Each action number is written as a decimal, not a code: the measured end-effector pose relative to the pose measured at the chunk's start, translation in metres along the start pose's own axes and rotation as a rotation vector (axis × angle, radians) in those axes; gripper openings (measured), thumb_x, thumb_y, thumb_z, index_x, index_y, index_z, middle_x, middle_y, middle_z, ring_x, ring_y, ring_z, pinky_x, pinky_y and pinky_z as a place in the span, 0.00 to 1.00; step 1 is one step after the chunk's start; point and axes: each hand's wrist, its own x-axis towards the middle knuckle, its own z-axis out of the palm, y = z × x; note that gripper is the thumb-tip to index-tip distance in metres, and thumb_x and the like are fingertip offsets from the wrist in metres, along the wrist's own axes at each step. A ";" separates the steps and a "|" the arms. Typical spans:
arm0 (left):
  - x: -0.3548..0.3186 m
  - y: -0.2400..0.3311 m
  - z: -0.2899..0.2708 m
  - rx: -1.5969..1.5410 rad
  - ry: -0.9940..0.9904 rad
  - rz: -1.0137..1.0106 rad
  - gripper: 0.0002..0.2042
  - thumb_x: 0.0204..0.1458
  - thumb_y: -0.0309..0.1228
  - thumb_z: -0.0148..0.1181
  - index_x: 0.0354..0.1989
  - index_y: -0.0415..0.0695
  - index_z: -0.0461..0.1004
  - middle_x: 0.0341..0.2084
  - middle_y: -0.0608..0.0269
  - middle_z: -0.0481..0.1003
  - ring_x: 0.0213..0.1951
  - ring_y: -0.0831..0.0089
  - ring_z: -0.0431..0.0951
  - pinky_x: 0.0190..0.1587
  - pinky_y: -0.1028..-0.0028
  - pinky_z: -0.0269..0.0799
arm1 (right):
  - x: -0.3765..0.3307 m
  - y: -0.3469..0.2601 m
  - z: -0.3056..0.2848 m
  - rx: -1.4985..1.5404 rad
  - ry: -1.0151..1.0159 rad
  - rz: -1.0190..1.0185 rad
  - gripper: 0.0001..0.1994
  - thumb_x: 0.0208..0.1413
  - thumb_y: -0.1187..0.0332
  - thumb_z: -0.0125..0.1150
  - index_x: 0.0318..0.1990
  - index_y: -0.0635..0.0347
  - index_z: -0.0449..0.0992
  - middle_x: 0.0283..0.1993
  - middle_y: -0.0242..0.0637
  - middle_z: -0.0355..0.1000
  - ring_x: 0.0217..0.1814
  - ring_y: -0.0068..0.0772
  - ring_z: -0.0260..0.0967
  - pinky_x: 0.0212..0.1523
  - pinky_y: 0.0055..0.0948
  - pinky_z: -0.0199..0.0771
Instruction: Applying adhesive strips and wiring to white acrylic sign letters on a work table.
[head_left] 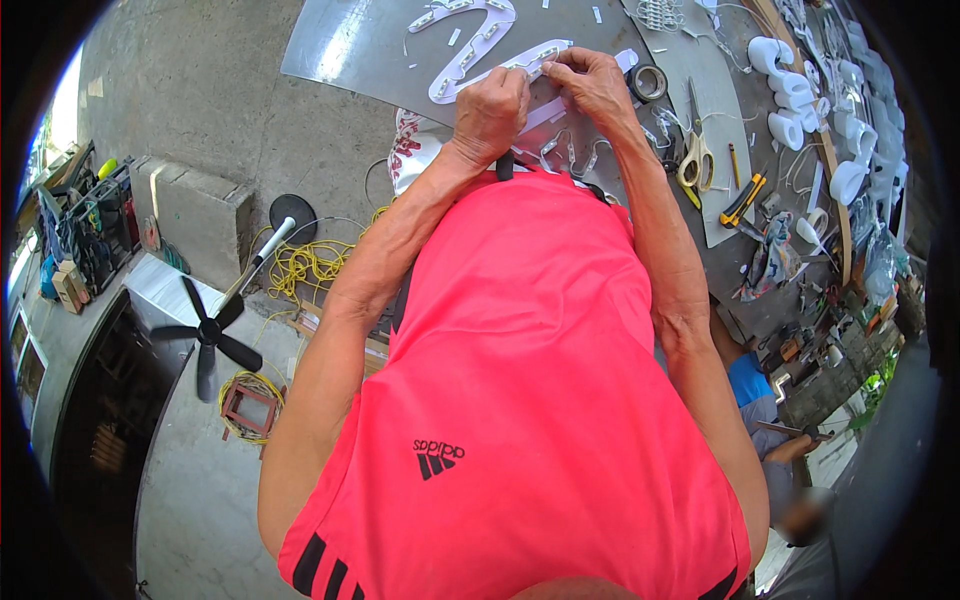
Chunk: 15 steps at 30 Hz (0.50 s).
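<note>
Handling white curved piece (468, 57) at twelve o'clock

Working on grey tabletop (365, 65); curling left hand (493, 108) over the piece's lower stroke, pressing fingers (512, 85) together. Pinching with right hand (590, 85) toward one o'clock, too small to tell on what. Seeing black tape roll (637, 93) just beside, scissors (697, 128) near two.
</note>
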 end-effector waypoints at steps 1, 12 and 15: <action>0.000 0.001 0.000 0.005 0.006 -0.005 0.05 0.53 0.26 0.63 0.37 0.43 0.77 0.26 0.55 0.75 0.25 0.55 0.79 0.27 0.62 0.75 | 0.001 0.003 0.001 -0.035 0.028 -0.021 0.13 0.55 0.63 0.68 0.38 0.66 0.83 0.24 0.30 0.76 0.20 0.17 0.67 0.21 0.23 0.66; -0.010 0.008 -0.013 0.065 -0.008 -0.128 0.07 0.49 0.32 0.68 0.34 0.43 0.81 0.21 0.59 0.77 0.22 0.60 0.79 0.25 0.65 0.73 | 0.001 0.005 0.007 -0.075 0.093 -0.005 0.12 0.55 0.63 0.68 0.39 0.65 0.84 0.25 0.30 0.77 0.23 0.16 0.68 0.24 0.22 0.67; -0.009 0.005 -0.008 0.103 0.046 -0.129 0.05 0.49 0.31 0.67 0.31 0.45 0.82 0.21 0.60 0.78 0.22 0.60 0.79 0.25 0.66 0.73 | -0.001 0.005 0.009 -0.105 0.137 -0.028 0.13 0.54 0.63 0.69 0.39 0.64 0.84 0.26 0.30 0.79 0.25 0.16 0.69 0.26 0.21 0.68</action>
